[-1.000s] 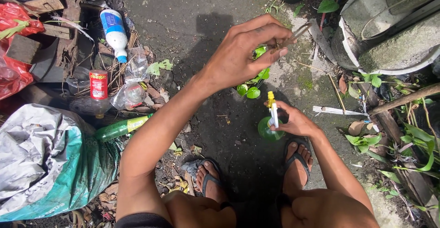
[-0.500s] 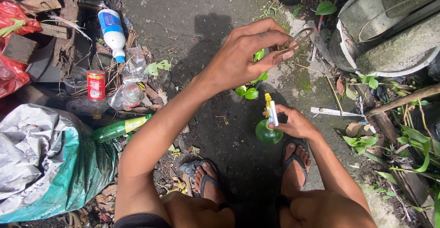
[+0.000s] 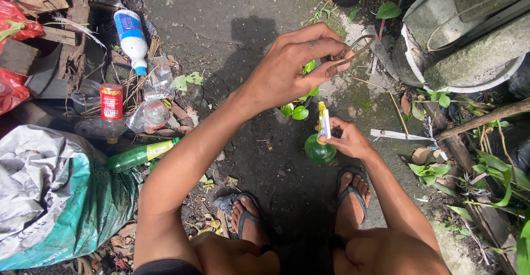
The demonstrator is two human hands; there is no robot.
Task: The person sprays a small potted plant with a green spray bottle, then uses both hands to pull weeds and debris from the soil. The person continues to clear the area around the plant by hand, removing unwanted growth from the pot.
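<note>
Little has shifted since the earlier frame: left hand (image 3: 298, 68) stays raised, fingers pinched on a thin bent strip (image 3: 353, 48), kind hard to make out. Right hand (image 3: 348, 139) grips a small knife (image 3: 323, 121) with a yellow-and-white handle, blade hidden, just above a round green bottle (image 3: 319, 151) standing on the ground between the sandalled feet. Small green plant (image 3: 301, 106) partly hidden behind the left hand. Clutter along left edge: red can (image 3: 111, 102), white bottle (image 3: 131, 37), green bottle (image 3: 141, 154), sack (image 3: 49, 197). Concrete blocks (image 3: 469, 37) cut off at right. Bare ground (image 3: 221, 21) ahead.
</note>
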